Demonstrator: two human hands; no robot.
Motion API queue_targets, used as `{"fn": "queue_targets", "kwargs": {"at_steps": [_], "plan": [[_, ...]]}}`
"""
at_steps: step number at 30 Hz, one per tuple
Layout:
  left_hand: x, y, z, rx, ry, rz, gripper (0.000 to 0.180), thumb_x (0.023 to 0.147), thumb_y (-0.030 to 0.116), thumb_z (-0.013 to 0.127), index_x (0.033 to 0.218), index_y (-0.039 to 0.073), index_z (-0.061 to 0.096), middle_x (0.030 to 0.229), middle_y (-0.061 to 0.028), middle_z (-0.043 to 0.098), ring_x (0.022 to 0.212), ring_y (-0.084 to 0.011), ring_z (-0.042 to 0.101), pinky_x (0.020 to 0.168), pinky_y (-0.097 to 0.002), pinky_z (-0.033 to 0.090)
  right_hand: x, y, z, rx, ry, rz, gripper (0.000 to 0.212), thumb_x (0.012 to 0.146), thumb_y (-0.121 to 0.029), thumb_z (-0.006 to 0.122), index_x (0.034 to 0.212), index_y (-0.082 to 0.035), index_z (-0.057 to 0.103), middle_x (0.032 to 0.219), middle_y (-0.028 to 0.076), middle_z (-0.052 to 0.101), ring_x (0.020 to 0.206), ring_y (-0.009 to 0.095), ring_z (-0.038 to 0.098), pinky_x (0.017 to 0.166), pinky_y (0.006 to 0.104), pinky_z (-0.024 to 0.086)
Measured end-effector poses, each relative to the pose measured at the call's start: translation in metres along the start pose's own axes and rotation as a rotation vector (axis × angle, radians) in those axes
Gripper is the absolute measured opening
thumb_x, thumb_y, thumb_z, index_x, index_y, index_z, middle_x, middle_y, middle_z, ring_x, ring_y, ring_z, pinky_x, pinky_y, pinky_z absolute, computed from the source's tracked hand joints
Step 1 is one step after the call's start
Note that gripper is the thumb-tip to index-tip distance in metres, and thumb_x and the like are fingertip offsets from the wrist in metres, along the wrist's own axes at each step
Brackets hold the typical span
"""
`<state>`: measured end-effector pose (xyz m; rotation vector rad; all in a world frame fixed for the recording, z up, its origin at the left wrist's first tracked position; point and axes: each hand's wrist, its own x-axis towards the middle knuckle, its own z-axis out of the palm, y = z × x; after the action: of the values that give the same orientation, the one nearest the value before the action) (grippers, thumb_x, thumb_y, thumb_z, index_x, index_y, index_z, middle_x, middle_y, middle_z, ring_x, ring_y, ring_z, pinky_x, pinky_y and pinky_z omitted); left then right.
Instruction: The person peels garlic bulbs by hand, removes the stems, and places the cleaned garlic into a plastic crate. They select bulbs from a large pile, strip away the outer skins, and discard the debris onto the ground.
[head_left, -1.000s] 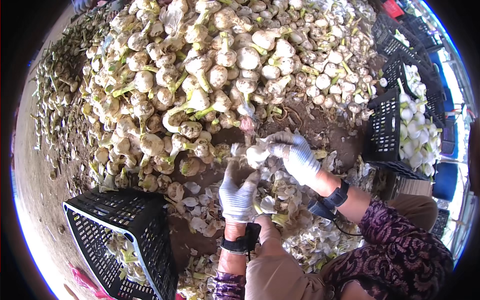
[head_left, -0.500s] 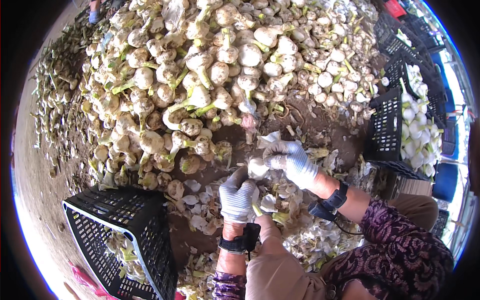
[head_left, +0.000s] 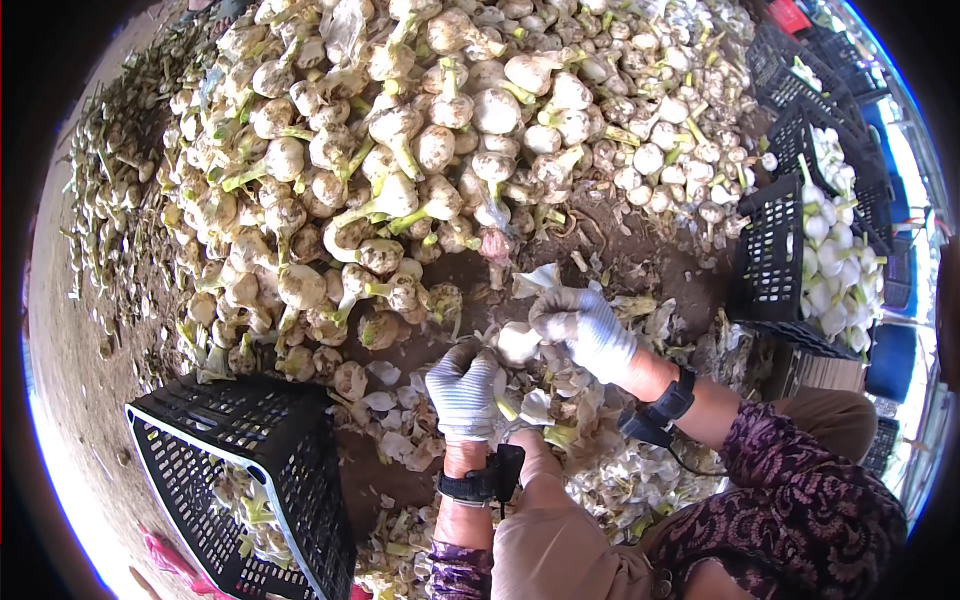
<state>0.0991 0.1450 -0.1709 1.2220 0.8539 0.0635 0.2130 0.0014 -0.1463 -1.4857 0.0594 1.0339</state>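
A whitish garlic bulb [head_left: 518, 343] is in front of me, brighter than the soil-stained ones in the heap. My right hand [head_left: 586, 334], in a striped white glove with dirty fingertips, is closed with its fingertips against the bulb's right side. On the bulb's left, my left hand [head_left: 464, 390] is gloved the same way. Its fingers are curled together, and what they hold, if anything, is hidden. A pale green stem piece [head_left: 506, 407] shows beside the left hand. A papery white skin [head_left: 537, 281] lies just beyond my right fingers.
A large heap of garlic bulbs [head_left: 435, 147] spreads ahead. A black crate [head_left: 235, 420] tilts at the lower left with trimmings in it. To the right, another black crate [head_left: 770, 255] is filled with clean white garlic [head_left: 838, 270]. Loose peelings [head_left: 640, 480] cover ground near my legs.
My left hand has moved a little left and away from the bulb, and its fingers have curled in. The right hand stays at the bulb, having shifted only slightly.
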Motion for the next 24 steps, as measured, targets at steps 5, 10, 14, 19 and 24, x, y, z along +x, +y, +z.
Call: {"fn": "queue_targets", "kwargs": {"at_steps": [5, 10, 14, 19, 24], "plan": [[0.008, -0.044, -0.023, 0.126, 0.118, -0.061, 0.024, 0.073, 0.002, 0.058, 0.094, -0.007, 0.062, 0.079, -0.0062, 0.063, 0.069, -0.0091, 0.054, 0.064, -0.0227, 0.045, 0.004, -0.001, 0.001, 0.689, -0.037, 0.113, 0.017, 0.08, -0.016, 0.062, 0.089, -0.001, 0.06, 0.073, 0.01, 0.063, 0.049, 0.024, 0.06, 0.039, 0.0321, 0.049], [-0.006, -0.029, 0.0, -0.065, -0.025, 0.001, 0.039, 0.077, 0.003, 0.062, 0.114, -0.007, 0.055, 0.097, -0.0078, 0.063, 0.08, -0.0091, 0.056, 0.071, -0.0223, 0.047, 0.006, -0.004, 0.001, 0.662, 0.069, 0.139, 0.018, 0.082, -0.017, 0.06, 0.087, 0.0, 0.059, 0.069, 0.012, 0.061, 0.051, 0.022, 0.06, 0.04, 0.0326, 0.05], [-0.006, -0.004, 0.019, -0.097, -0.05, 0.138, 0.037, 0.077, 0.006, 0.064, 0.111, -0.005, 0.056, 0.091, -0.0065, 0.064, 0.076, -0.0081, 0.056, 0.068, -0.0218, 0.047, 0.004, 0.007, 0.008, 0.491, 0.142, 0.1, 0.013, 0.083, -0.012, 0.06, 0.089, -0.001, 0.059, 0.071, 0.009, 0.061, 0.052, 0.018, 0.059, 0.041, 0.0295, 0.05], [-0.006, 0.015, 0.012, 0.184, -0.083, 0.08, 0.036, 0.079, 0.003, 0.059, 0.112, -0.009, 0.055, 0.093, -0.0086, 0.064, 0.081, -0.0096, 0.056, 0.072, -0.0219, 0.047, -0.003, 0.003, 0.008, 0.516, 0.124, 0.206, 0.012, 0.081, -0.012, 0.062, 0.089, -0.002, 0.06, 0.074, 0.007, 0.062, 0.056, 0.017, 0.06, 0.044, 0.0293, 0.049], [-0.007, 0.003, 0.006, 0.078, -0.047, 0.069, 0.024, 0.08, 0.006, 0.057, 0.102, -0.003, 0.063, 0.076, -0.0066, 0.064, 0.067, -0.0083, 0.055, 0.062, -0.0224, 0.046, 0.001, 0.022, -0.007, 0.673, 0.03, 0.427, 0.019, 0.08, -0.019, 0.062, 0.092, -0.005, 0.059, 0.07, 0.005, 0.06, 0.054, 0.015, 0.057, 0.048, 0.0263, 0.047]]}}
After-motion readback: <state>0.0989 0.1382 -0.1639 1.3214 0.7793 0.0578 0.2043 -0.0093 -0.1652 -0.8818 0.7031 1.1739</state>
